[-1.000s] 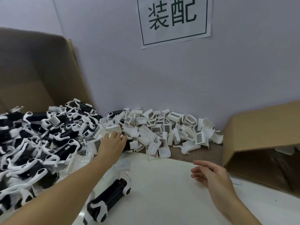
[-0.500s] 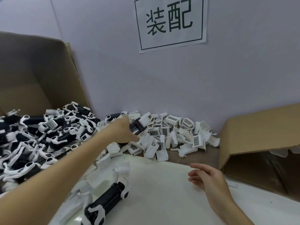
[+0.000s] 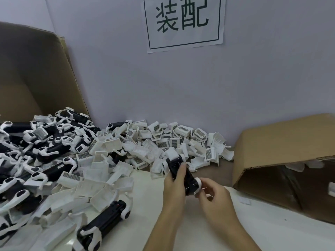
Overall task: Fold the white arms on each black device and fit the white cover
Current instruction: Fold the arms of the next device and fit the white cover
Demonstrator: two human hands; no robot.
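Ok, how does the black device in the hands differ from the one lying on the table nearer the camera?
The held device is off the table, gripped by the left hand, with the right hand at its near white end; the table device lies untouched. The held one tilts away to the left, the table one to the right. Both are black with white parts.

The left hand (image 3: 175,185) covers the middle of the black device (image 3: 183,173), the paper sign (image 3: 184,22) is cut off at the top edge, and the cardboard box (image 3: 290,160) runs past the right edge.
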